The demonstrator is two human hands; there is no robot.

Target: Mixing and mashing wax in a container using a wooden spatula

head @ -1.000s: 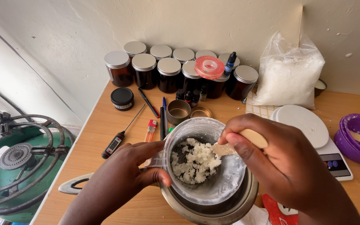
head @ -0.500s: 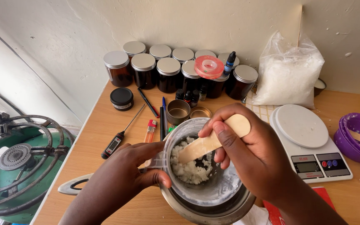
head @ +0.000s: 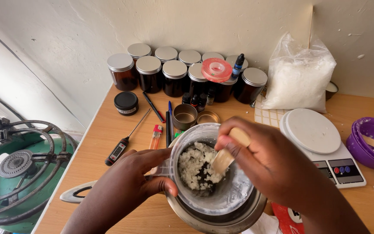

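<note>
At the left edge of the frame a green gas burner (head: pixel 18 173) with a round pan support stands beside the desk (head: pixel 109 143). On the desk, left of centre, lie a black probe thermometer (head: pixel 124 143) and an orange lighter (head: pixel 156 135), both well apart from your hands.

Your left hand (head: pixel 130 173) comes in from the lower left, its fingers (head: pixel 163 184) closed around the near left wall and handle of the clear plastic measuring jug (head: pixel 213 169). The thumb lies along the rim and the other fingertips press the side. The jug sits in the mouth of a steel pot (head: pixel 221 219) at lower centre, whose handle sticks out to the left under your wrist.

Inside the jug, the wax flakes (head: pixel 195 167) form a white, clumpy, half-softened mass piled towards the left and rear wall. A dark bare patch of bottom shows just right of them, and the walls are smeared cloudy white.

The wooden stirring stick (head: pixel 222 159) points down and to the left from your right hand (head: pixel 269 167). Its long axis runs diagonally from upper right to lower left, and its flat tip touches the right edge of the flakes. Your right fingers (head: pixel 228 141) are closed on the stick's upper end, above the jug's right rim. So the flakes lie left of and below those fingers, and your right hand is the one working them.

Behind stand amber jars (head: pixel 176 77) with silver lids, right of them a bag of white flakes (head: pixel 299 76) and then a white kitchen scale (head: pixel 321 143).
</note>
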